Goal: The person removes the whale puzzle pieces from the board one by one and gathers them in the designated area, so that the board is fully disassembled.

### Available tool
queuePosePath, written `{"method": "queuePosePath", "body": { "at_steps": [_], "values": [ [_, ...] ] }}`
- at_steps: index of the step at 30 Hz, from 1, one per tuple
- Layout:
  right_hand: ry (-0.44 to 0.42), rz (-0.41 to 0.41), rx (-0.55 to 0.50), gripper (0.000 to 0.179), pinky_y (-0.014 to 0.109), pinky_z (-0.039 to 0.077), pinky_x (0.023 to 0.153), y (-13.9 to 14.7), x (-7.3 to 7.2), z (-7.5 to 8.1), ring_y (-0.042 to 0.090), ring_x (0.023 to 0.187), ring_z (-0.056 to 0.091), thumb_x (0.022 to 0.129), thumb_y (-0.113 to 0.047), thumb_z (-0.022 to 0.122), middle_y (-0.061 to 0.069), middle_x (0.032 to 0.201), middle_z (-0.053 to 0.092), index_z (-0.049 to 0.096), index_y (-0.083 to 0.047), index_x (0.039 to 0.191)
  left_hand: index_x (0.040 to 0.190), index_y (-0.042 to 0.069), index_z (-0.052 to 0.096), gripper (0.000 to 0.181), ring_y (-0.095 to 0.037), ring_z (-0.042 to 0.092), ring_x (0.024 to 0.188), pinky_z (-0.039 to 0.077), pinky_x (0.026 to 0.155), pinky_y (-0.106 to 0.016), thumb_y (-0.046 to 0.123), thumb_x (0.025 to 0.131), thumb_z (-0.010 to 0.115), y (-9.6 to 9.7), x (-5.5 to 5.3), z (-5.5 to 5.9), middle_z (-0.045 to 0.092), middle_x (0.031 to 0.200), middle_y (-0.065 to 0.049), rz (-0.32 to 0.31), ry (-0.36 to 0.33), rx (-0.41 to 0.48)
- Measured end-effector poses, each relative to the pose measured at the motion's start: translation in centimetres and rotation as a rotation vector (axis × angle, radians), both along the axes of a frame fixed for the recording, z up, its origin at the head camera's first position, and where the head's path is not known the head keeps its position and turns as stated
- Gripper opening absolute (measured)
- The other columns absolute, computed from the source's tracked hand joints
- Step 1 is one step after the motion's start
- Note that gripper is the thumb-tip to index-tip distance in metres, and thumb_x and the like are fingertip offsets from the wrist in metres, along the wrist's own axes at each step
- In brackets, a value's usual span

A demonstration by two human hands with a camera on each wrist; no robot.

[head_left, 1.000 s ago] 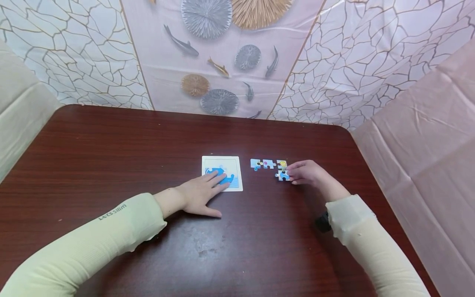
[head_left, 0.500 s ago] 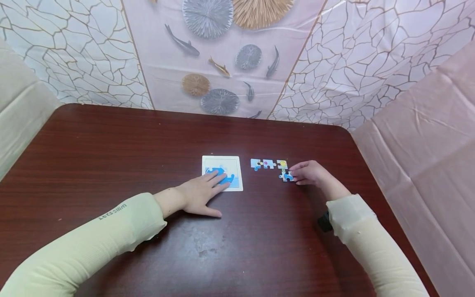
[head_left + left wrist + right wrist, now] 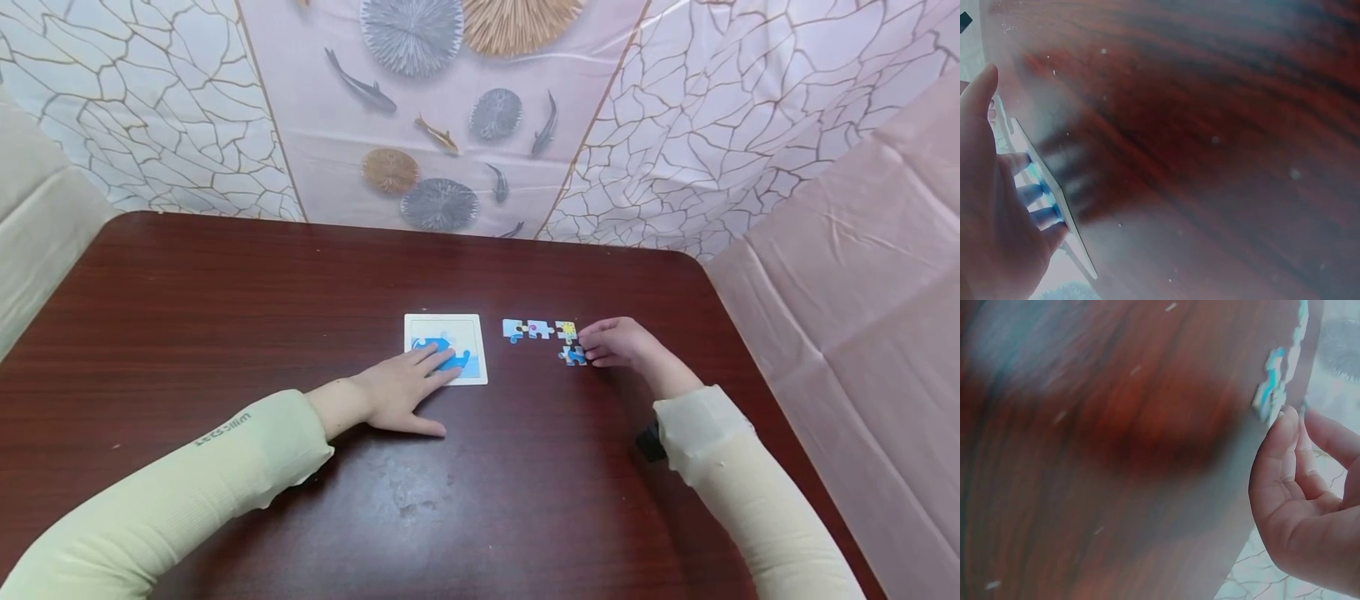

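Appears to be at the step of sorting loose puzzle pieces point(image 3: 537, 330) beside a white tray point(image 3: 450, 327). Has 3 in a row and 1 below the right end, all to the tray's right and apart from it. Rests the left hand point(image 3: 397, 392) on the tray, with fingers straight and spread wide, partly over a blue shape inside. Keeps narrow with the right hand point(image 3: 618, 342), thumb and fingertips close together at the rightmost pieces; cannot tell whether pinching 1. Probably calls next for a sure grip on 1 piece. Works on a glossy red-brown table point(image 3: 247, 292), facing a fish-printed cloth point(image 3: 442, 108), with plain pinkish cloth point(image 3: 862, 250) at right.
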State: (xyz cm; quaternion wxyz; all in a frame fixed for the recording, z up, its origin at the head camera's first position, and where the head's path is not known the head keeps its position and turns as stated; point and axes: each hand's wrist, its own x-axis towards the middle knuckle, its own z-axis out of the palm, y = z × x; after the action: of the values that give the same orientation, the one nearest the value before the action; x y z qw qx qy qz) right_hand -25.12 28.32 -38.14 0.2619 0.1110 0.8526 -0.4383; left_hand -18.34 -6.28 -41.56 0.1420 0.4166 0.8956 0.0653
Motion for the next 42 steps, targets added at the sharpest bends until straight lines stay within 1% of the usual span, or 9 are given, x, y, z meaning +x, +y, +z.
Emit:
{"method": "queuePosePath", "body": {
  "at_steps": [4, 8, 13, 19, 25, 30, 35, 38, 42],
  "values": [
    [0.019, 0.029, -0.034, 0.038, 0.024, 0.055, 0.070, -1.1, 0.0, 0.4, 0.007, 0.067, 0.061, 0.093, -0.014, 0.056, -0.003, 0.075, 0.065, 0.051, 0.010, 0.123, 0.149, 0.012, 0.025, 0.084, -0.033, 0.012, 0.145, 0.018, 0.117, -0.045, 0.062, 0.087, 0.049, 0.0, 0.0, 0.0, 0.016, 0.157, -0.013, 0.008, -0.007, 0.014],
    [0.032, 0.050, -0.067, 0.037, 0.024, 0.055, 0.067, -2.3, 0.0, 0.7, 0.006, 0.065, 0.061, 0.092, -0.009, 0.056, -0.004, 0.072, 0.064, 0.050, 0.012, 0.121, 0.149, 0.012, 0.026, 0.084, -0.034, 0.013, 0.145, 0.019, 0.117, -0.046, 0.062, 0.086, 0.050, -0.1, 0.1, -0.1, 0.016, 0.156, -0.014, 0.011, -0.005, 0.032],
    [0.051, 0.078, -0.069, 0.034, 0.024, 0.054, 0.065, -3.9, -0.1, 0.8, 0.007, 0.065, 0.060, 0.093, -0.010, 0.055, -0.002, 0.075, 0.065, 0.053, 0.012, 0.119, 0.148, 0.011, 0.026, 0.084, -0.034, 0.014, 0.144, 0.020, 0.116, -0.046, 0.062, 0.086, 0.051, -0.1, 0.1, 0.0, 0.018, 0.156, -0.015, 0.005, 0.009, 0.042],
    [0.065, 0.099, -0.076, 0.032, 0.024, 0.055, 0.064, -6.8, -0.5, 0.6, 0.007, 0.064, 0.061, 0.091, -0.011, 0.058, 0.001, 0.078, 0.066, 0.057, 0.009, 0.117, 0.148, 0.010, 0.026, 0.086, -0.035, 0.015, 0.144, 0.020, 0.116, -0.047, 0.062, 0.085, 0.051, -0.6, 0.3, -0.3, 0.019, 0.155, -0.015, -0.003, 0.035, 0.043],
    [0.048, 0.092, -0.129, 0.030, 0.021, 0.054, 0.061, -9.8, -1.0, 0.3, 0.009, 0.064, 0.060, 0.090, -0.009, 0.058, 0.004, 0.080, 0.065, 0.059, 0.006, 0.116, 0.147, 0.007, 0.029, 0.086, -0.038, 0.019, 0.142, 0.023, 0.115, -0.047, 0.061, 0.085, 0.052, -1.3, 0.7, -0.4, 0.022, 0.154, -0.018, -0.002, 0.060, 0.057],
    [0.028, 0.087, -0.149, 0.028, 0.024, 0.056, 0.064, -12.3, -1.1, -0.1, 0.011, 0.066, 0.061, 0.089, -0.008, 0.061, 0.011, 0.091, 0.065, 0.061, 0.003, 0.114, 0.148, 0.009, 0.027, 0.087, -0.036, 0.015, 0.144, 0.022, 0.115, -0.045, 0.063, 0.085, 0.050, -1.6, 1.0, -0.5, 0.019, 0.155, -0.016, 0.016, 0.040, 0.034],
    [0.013, 0.092, -0.164, 0.028, 0.026, 0.057, 0.067, -14.3, -1.0, -0.4, 0.014, 0.067, 0.062, 0.088, -0.012, 0.063, 0.010, 0.086, 0.065, 0.063, 0.001, 0.113, 0.148, 0.009, 0.026, 0.087, -0.035, 0.013, 0.144, 0.022, 0.116, -0.045, 0.064, 0.085, 0.049, -1.6, 1.0, -0.6, 0.017, 0.156, -0.015, 0.025, 0.037, 0.015],
    [0.007, 0.093, -0.166, 0.027, 0.025, 0.056, 0.066, -15.2, -1.0, -0.6, 0.014, 0.067, 0.062, 0.089, -0.014, 0.063, 0.007, 0.082, 0.064, 0.064, 0.000, 0.112, 0.149, 0.010, 0.026, 0.087, -0.035, 0.013, 0.144, 0.023, 0.116, -0.045, 0.065, 0.085, 0.048, -1.6, 1.0, -0.6, 0.016, 0.156, -0.015, 0.023, 0.040, 0.005],
    [0.005, 0.096, -0.159, 0.027, 0.023, 0.055, 0.065, -15.8, -1.0, -1.0, 0.014, 0.068, 0.063, 0.088, -0.014, 0.063, 0.007, 0.084, 0.066, 0.064, -0.001, 0.112, 0.148, 0.009, 0.026, 0.087, -0.035, 0.013, 0.144, 0.023, 0.116, -0.044, 0.065, 0.085, 0.048, -1.6, 1.0, -0.6, 0.017, 0.156, -0.016, 0.021, 0.043, 0.001]
  ]
}}
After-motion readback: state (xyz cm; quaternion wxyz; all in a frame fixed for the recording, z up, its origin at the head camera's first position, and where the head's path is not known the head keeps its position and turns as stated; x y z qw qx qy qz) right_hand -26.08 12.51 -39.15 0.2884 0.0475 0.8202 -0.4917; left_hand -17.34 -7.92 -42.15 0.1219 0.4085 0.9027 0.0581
